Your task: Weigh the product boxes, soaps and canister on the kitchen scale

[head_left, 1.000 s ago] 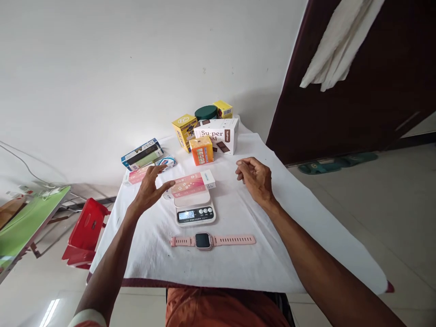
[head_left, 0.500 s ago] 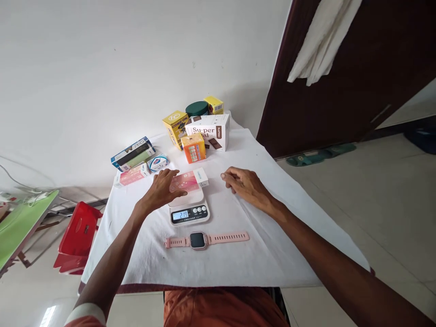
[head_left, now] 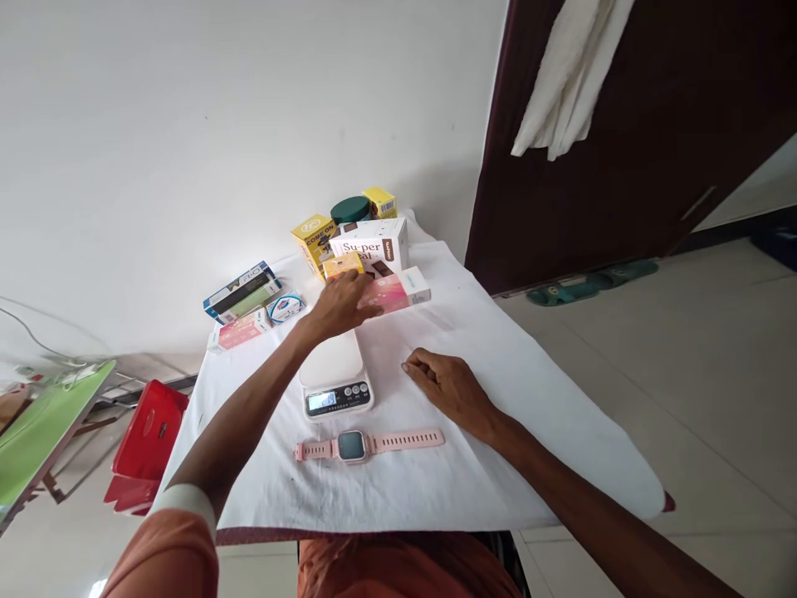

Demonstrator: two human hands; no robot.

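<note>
My left hand (head_left: 341, 306) grips the near end of a pink and white box (head_left: 398, 291), fingers over the top and thumb at the front. The box is in front of the white "Su-per" carton (head_left: 391, 241) and a small orange box (head_left: 342, 264). Behind my left wrist lies a white kitchen scale (head_left: 336, 365) with its pan bare and its display lit. My right hand (head_left: 448, 384) rests on the cloth to the right of the scale, fingers curled in; whether anything is inside them is hidden. A pink smartwatch (head_left: 352, 446) lies stretched out nearer to me.
Back left are a blue-edged box (head_left: 242, 292), another pink box (head_left: 242, 330) and a small white-blue box (head_left: 286, 307). A yellow box (head_left: 313, 241), a green-lidded jar (head_left: 350, 209) and a small yellow box (head_left: 381, 203) stand behind. A red chair (head_left: 149, 432) is left of the table.
My left hand has taken the pink box off the scale and carried it back and to the right. My right hand has stayed near the scale, its fingers curled more. The view has shifted slightly.
</note>
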